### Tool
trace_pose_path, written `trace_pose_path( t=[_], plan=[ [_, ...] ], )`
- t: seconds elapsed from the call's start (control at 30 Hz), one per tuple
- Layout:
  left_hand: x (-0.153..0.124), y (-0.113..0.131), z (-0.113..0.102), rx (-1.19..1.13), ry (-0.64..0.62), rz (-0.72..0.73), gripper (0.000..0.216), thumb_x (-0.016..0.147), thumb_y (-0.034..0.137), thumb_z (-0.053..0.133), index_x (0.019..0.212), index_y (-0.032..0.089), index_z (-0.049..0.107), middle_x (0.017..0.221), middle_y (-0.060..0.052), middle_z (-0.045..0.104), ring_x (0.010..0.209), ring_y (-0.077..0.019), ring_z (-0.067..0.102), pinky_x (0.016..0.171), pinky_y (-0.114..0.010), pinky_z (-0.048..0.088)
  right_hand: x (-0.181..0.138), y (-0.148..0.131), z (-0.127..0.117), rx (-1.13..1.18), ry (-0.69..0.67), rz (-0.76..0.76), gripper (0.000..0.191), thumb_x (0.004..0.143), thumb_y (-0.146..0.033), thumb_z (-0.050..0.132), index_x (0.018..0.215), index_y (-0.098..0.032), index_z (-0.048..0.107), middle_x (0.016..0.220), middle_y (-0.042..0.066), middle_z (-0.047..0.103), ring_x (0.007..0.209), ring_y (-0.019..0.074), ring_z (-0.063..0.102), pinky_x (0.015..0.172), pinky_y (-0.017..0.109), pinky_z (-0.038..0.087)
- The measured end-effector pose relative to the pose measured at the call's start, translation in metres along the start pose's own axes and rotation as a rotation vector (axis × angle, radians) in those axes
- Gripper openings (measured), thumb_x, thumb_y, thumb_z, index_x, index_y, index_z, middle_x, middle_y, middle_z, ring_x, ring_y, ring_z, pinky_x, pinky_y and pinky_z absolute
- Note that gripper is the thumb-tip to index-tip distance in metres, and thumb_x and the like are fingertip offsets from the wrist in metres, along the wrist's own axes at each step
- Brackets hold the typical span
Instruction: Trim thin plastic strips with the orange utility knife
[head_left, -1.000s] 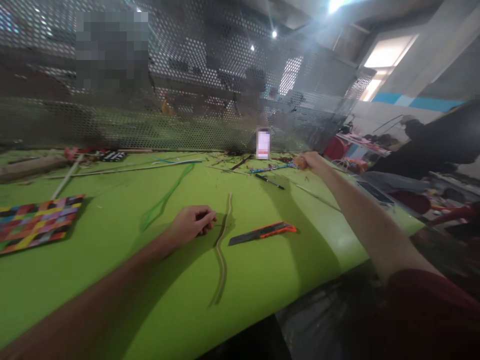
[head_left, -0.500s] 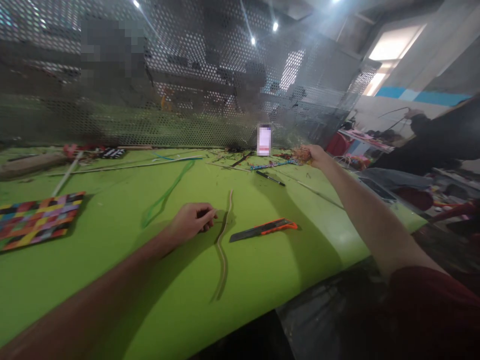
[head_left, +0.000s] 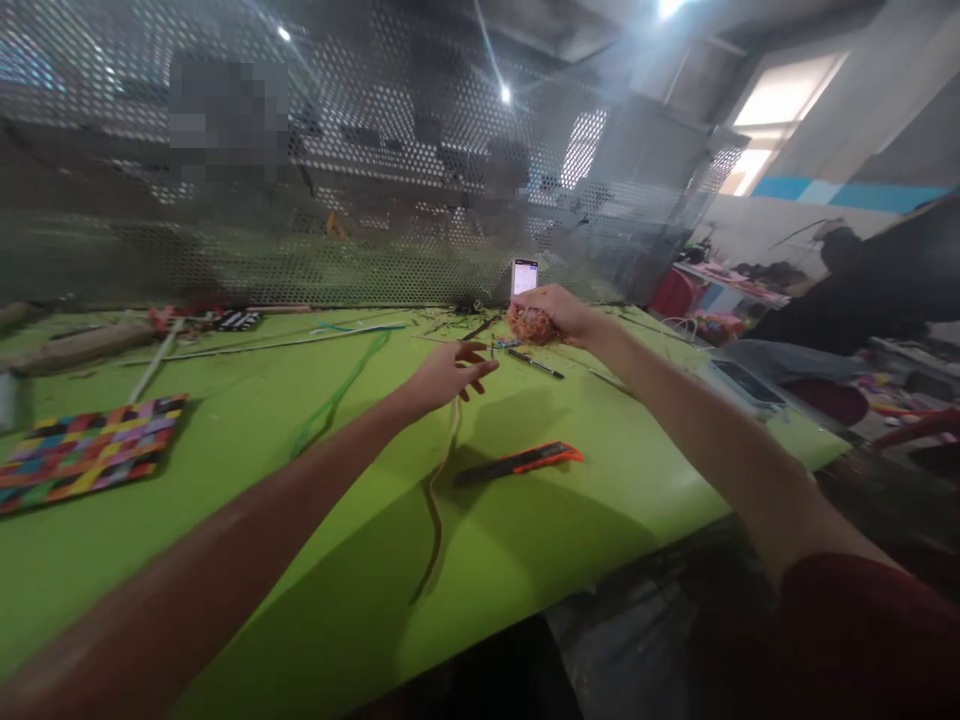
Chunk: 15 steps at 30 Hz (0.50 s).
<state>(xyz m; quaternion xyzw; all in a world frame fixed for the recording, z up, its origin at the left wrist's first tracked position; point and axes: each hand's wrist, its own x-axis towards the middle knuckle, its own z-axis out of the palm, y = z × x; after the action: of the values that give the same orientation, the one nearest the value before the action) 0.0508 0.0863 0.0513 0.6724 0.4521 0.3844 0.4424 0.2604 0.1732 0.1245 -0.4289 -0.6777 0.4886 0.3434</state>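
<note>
My right hand (head_left: 559, 312) is closed on a tangled bundle of orange-brown fibre (head_left: 532, 325), held over the far part of the green table. To its left and slightly nearer, my left hand (head_left: 455, 374) reaches forward with its fingers apart and nothing in them. Under and in front of that hand a thin wavy tan strip (head_left: 439, 490) lies lengthwise on the table. Just right of the strip rests an orange and black utility knife (head_left: 521, 462). A black pen (head_left: 536, 363) lies below the bundle.
A phone (head_left: 526, 276) stands against the perforated metal screen (head_left: 360, 230) behind the green table (head_left: 600, 510). At left are a multicoloured woven piece (head_left: 97, 450), a green ribbon (head_left: 341, 385) and a wooden-looking block (head_left: 90, 345). A tablet-like device (head_left: 746, 383) sits at right.
My right hand has brought the fibre bundle leftward, in front of the phone. My left hand has moved forward and right, and its fingers have opened out.
</note>
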Motion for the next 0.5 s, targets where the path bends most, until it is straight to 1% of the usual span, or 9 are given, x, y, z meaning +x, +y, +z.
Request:
trace_pose_path(
  t=[0.07,0.13,0.17,0.27,0.33,0.4,0.5],
  plan=[
    [0.017,0.0,0.004,-0.051,-0.023,0.025,0.028,0.093,0.033,0.064,0.106,0.009,0.069,0.102,-0.016,0.076,0.065,-0.0138,0.068,0.053,-0.023,0.051,-0.001,0.0,0.005,-0.032,-0.038,-0.015,0.034,0.076,-0.046,0.082,0.071,-0.015,0.069,0.067,0.003,0.068,0.059,0.0114,0.056,0.059,0.023,0.048],
    [0.028,-0.005,0.006,-0.07,-0.026,0.054,0.025,0.091,0.035,0.066,0.087,0.01,0.07,0.09,-0.014,0.077,0.061,-0.0134,0.066,0.055,-0.024,0.051,-0.003,0.003,0.003,-0.053,-0.048,-0.014,0.033,0.078,-0.046,0.08,0.071,-0.017,0.069,0.066,0.002,0.067,0.058,0.0108,0.055,0.057,0.022,0.047],
    [0.031,-0.009,0.006,-0.068,-0.023,0.065,0.026,0.09,0.035,0.067,0.082,0.011,0.069,0.087,-0.014,0.077,0.061,-0.0135,0.066,0.056,-0.025,0.052,-0.003,0.005,0.001,-0.053,-0.039,-0.006,0.031,0.079,-0.045,0.079,0.071,-0.017,0.069,0.068,0.002,0.067,0.058,0.0108,0.056,0.057,0.022,0.047],
    [0.038,-0.02,0.001,-0.025,-0.016,0.06,0.027,0.088,0.037,0.07,0.078,0.012,0.069,0.082,-0.012,0.077,0.059,-0.0137,0.066,0.057,-0.026,0.053,-0.006,0.011,-0.011,-0.02,0.018,0.023,0.026,0.082,-0.039,0.077,0.07,-0.017,0.069,0.073,0.003,0.07,0.063,0.012,0.06,0.062,0.022,0.05],
    [0.042,-0.027,-0.004,0.014,-0.004,0.04,0.026,0.086,0.036,0.071,0.076,0.012,0.07,0.076,-0.01,0.076,0.054,-0.0132,0.064,0.055,-0.026,0.052,-0.009,0.013,-0.022,0.001,0.062,0.049,0.023,0.084,-0.035,0.076,0.071,-0.017,0.069,0.076,0.004,0.071,0.066,0.0129,0.062,0.066,0.023,0.052],
    [0.047,-0.033,-0.009,0.045,0.012,0.02,0.026,0.085,0.036,0.071,0.074,0.012,0.07,0.069,-0.009,0.074,0.05,-0.0126,0.062,0.052,-0.025,0.05,-0.014,0.015,-0.035,0.003,0.111,0.081,0.022,0.087,-0.031,0.073,0.072,-0.015,0.068,0.075,0.005,0.071,0.066,0.013,0.062,0.067,0.024,0.053],
    [0.057,-0.041,-0.018,0.081,0.039,0.007,0.028,0.083,0.038,0.073,0.072,0.012,0.07,0.067,-0.009,0.073,0.048,-0.0123,0.062,0.05,-0.024,0.049,-0.023,0.016,-0.057,0.003,0.181,0.115,0.023,0.093,-0.026,0.068,0.075,-0.012,0.067,0.074,0.006,0.071,0.065,0.0134,0.062,0.069,0.027,0.053]
  ],
)
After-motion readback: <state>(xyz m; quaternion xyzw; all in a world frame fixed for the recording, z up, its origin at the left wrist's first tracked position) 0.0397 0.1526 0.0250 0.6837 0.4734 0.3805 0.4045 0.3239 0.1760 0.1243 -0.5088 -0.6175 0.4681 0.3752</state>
